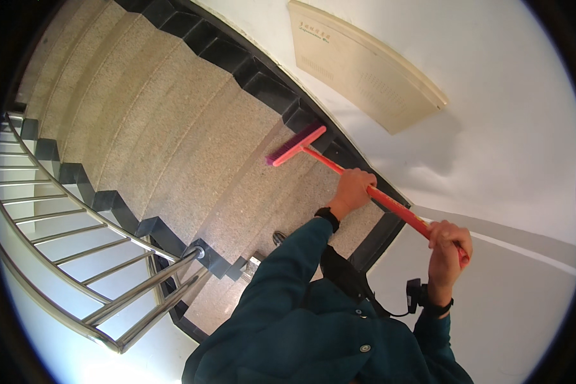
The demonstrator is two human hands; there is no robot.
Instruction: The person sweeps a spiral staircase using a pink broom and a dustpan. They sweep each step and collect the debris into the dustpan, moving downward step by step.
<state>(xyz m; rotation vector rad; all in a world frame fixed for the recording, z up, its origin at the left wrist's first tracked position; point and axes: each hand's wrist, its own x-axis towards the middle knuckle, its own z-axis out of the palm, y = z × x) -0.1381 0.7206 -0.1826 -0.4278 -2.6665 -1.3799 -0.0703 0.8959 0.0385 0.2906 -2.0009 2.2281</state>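
Note:
A broom (299, 146) with a pink head, purple bristles and a long red handle slants across the stairs. Its bristles are at a speckled stone step (249, 177), close to the black stepped skirting along the wall. My left hand (355, 189) is wrapped around the lower part of the handle, with a black band at the wrist. Farther up, my right hand (450, 242) grips the handle near its top end, beside the wall; a small black device is strapped at that wrist. A shoe tip (279, 237) shows beside my left sleeve.
Curved metal railings (91, 225) run along the left side of the stairs. Black tile skirting (264, 89) borders the wall side. A beige wall box (360, 67) bearing writing is mounted above it. Steps extend towards the upper left. A pale wall stands close on the right.

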